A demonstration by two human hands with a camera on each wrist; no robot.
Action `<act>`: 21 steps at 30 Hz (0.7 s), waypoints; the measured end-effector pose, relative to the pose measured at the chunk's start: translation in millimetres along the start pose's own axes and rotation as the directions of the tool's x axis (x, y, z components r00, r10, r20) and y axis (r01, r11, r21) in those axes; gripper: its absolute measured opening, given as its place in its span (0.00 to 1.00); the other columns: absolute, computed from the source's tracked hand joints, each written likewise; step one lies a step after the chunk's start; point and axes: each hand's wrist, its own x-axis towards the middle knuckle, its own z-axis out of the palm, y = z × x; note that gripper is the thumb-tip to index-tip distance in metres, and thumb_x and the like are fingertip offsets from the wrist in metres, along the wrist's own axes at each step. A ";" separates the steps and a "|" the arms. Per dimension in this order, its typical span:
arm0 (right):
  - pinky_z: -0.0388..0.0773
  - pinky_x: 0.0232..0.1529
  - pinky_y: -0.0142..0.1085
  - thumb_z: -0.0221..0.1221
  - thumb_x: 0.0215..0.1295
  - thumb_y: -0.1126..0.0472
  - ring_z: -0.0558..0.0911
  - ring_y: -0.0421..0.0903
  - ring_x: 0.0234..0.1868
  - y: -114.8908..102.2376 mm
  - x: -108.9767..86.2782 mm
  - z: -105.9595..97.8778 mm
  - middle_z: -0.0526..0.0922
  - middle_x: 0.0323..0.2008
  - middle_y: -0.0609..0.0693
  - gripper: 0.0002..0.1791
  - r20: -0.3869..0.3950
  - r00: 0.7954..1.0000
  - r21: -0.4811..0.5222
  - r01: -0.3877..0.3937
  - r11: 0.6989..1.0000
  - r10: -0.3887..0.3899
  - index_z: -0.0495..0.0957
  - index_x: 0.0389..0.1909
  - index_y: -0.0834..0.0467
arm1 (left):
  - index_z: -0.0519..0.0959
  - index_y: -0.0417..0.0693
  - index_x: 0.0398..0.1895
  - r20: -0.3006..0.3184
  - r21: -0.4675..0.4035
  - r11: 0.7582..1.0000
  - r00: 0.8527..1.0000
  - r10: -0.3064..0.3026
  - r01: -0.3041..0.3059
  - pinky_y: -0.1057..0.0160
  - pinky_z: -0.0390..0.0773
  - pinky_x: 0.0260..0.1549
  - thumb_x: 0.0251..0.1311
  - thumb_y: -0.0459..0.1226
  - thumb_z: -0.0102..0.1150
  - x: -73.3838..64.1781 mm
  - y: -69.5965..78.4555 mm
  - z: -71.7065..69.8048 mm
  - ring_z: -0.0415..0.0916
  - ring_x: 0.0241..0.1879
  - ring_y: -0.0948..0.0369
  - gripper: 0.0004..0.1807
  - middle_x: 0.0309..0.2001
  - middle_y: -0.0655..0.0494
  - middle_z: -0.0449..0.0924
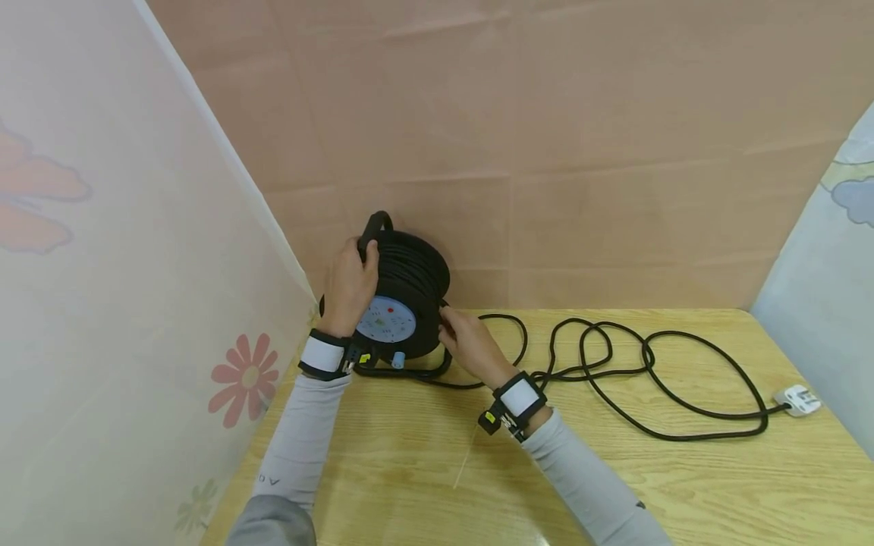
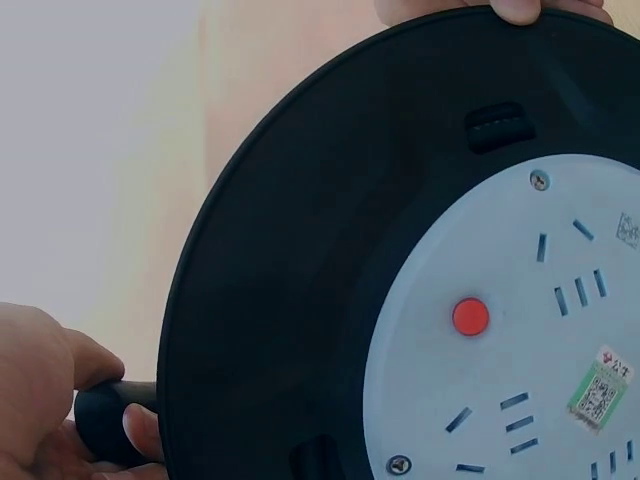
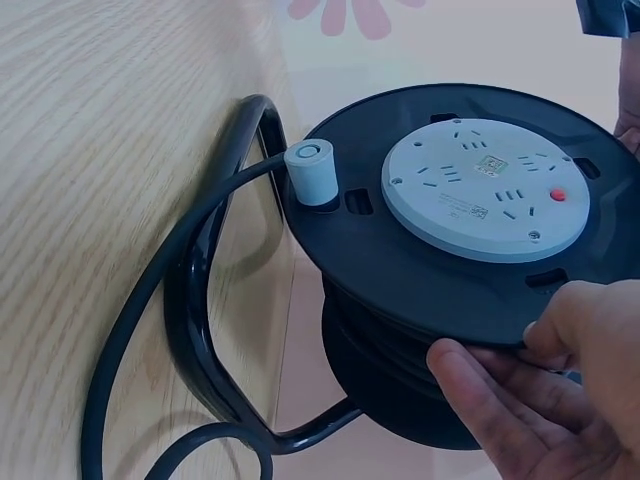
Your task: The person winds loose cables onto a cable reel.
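Note:
A black cable reel [image 1: 429, 322] stands on its tubular stand [image 3: 186, 320] near the back left of the table. Its light blue socket panel [image 1: 391, 324], with a red button [image 2: 471, 317], faces me. My left hand [image 1: 350, 287] grips the black handle [image 1: 377, 224] at the top. With my right hand [image 1: 471, 345] I pinch the rim of the front disc, thumb on its face and fingers beneath, as the right wrist view shows. Low on the disc is a light blue knob [image 3: 312, 172]. Black cord [image 1: 410, 265] lies wound on the drum, partly hidden by my left hand.
From the reel, loose black cable [image 1: 683, 438] runs in loops across the wooden table [image 1: 410, 462] to a white plug [image 1: 797, 400] at the right. A brown-covered wall [image 1: 614, 189] rises behind, and a flower-printed sheet [image 1: 157, 265] borders the left side.

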 end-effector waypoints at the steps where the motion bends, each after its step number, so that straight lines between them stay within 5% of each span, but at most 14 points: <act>1: 0.65 0.20 0.31 0.51 0.69 0.65 0.70 0.40 0.22 -0.2 -0.9 -0.7 0.71 0.24 0.46 0.02 0.000 1.000 0.000 0.001 1.000 -0.001 0.72 0.39 0.58 | 0.72 0.36 0.55 0.002 -0.003 1.000 1.000 0.004 -0.004 0.58 0.69 0.19 0.75 0.51 0.39 -1.1 1.0 -0.3 0.71 0.26 0.53 0.26 0.32 0.48 0.74; 21: 0.66 0.18 0.30 0.53 0.68 0.65 0.69 0.39 0.20 -8.0 -25.5 -17.3 0.71 0.22 0.44 0.03 0.002 1.000 -0.037 0.011 0.999 -0.011 0.74 0.40 0.59 | 0.71 0.36 0.59 0.021 -0.080 0.996 0.999 0.031 -0.029 0.61 0.67 0.16 0.75 0.50 0.39 -22.1 17.2 -1.1 0.69 0.22 0.56 0.27 0.30 0.50 0.72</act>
